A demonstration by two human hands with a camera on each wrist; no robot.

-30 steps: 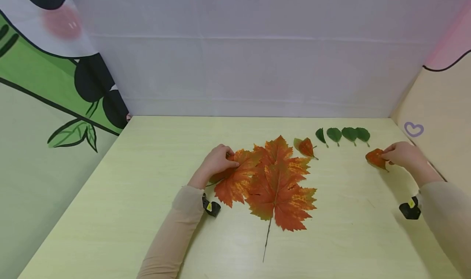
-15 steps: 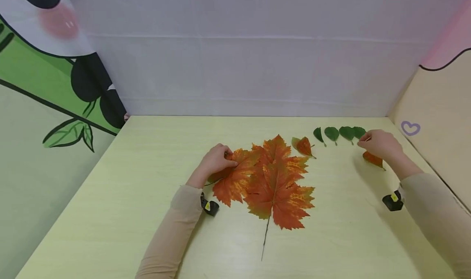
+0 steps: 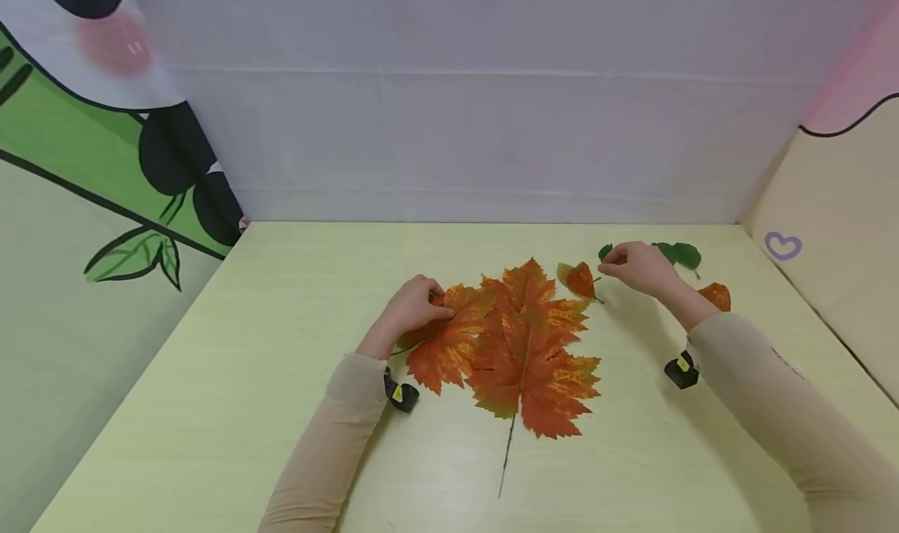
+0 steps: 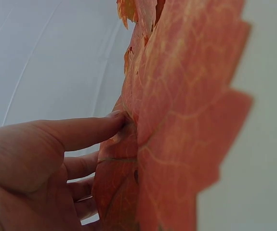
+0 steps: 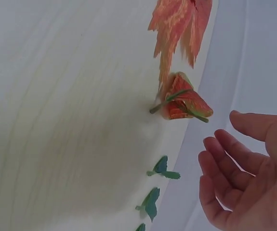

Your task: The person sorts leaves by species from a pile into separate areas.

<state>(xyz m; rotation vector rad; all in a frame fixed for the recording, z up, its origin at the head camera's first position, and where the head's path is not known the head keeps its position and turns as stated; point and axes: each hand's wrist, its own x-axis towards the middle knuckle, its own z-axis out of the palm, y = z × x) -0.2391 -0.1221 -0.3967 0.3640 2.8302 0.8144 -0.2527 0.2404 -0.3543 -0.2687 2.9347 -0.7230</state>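
My left hand (image 3: 414, 308) pinches the left edge of an orange maple leaf (image 3: 449, 350). In the left wrist view the thumb presses on that leaf (image 4: 186, 110) and the other fingers lie behind it. A larger overlapping pair of orange maple leaves (image 3: 530, 361) lies to its right, one stem toward me. My right hand (image 3: 642, 268), fingers loosely bent and holding nothing, hovers over the row of small green leaves (image 3: 684, 254), hiding part of it. Left of its fingertips lie small orange and green leaves (image 3: 581, 281); the right wrist view shows them (image 5: 189, 102) apart from the hand.
Another small orange leaf (image 3: 715, 294) lies at the right, partly behind the right forearm. The pale tabletop (image 3: 232, 408) ends at a grey-white backdrop (image 3: 449, 143). A panel with a drawn heart (image 3: 783, 245) borders the right side.
My right hand has left the small orange leaf at the far right and moved left across the green leaves. My left hand stays on the maple leaf.
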